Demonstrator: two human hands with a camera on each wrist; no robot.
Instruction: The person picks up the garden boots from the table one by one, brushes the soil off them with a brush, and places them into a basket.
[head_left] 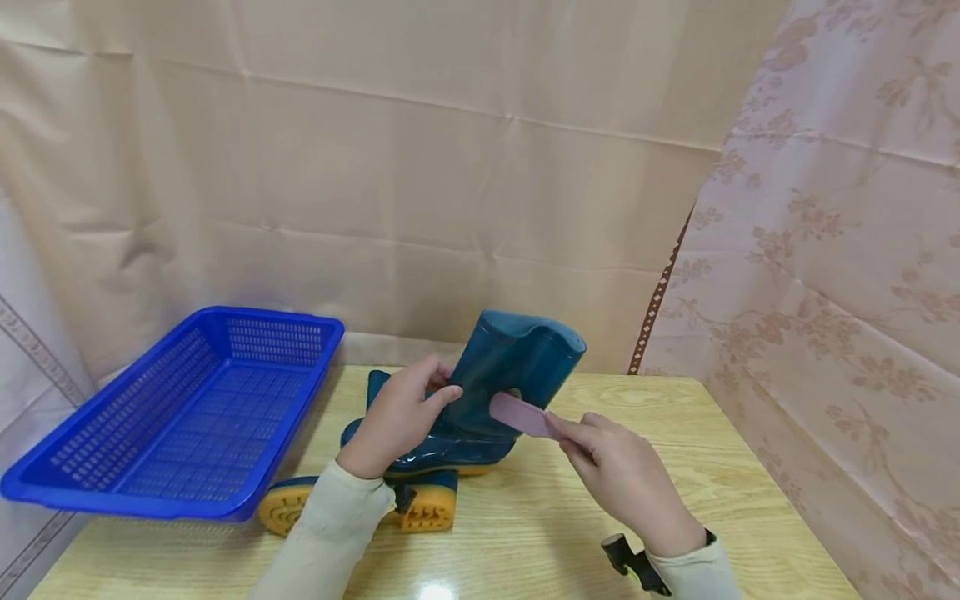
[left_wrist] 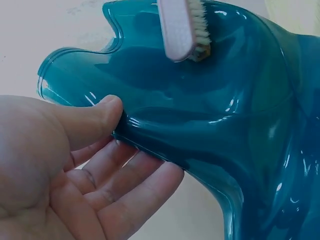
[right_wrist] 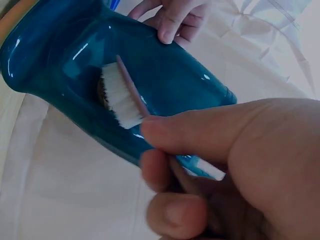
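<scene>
A shiny teal rubber boot (head_left: 480, 400) stands tilted on the table, its shaft leaning right and the opening edge bent inward. My left hand (head_left: 401, 417) grips the shaft's side, thumb on the face and fingers behind, as the left wrist view shows. In my right hand (head_left: 622, 467) is a pink scrub brush (head_left: 521, 414), pinched by its handle between thumb and fingers. White bristles (right_wrist: 120, 97) face the boot's shaft, right at its surface. Beneath and behind my left forearm lies a second teal boot with a yellow treaded sole (head_left: 431, 510), on its side and partly hidden.
On the left is a blue mesh plastic basket (head_left: 135, 503), its near end close to the lying boot. The wooden table (head_left: 540, 542) meets a beige cloth backdrop (head_left: 450, 183) behind, with a flowered cloth (head_left: 847, 292) at the right.
</scene>
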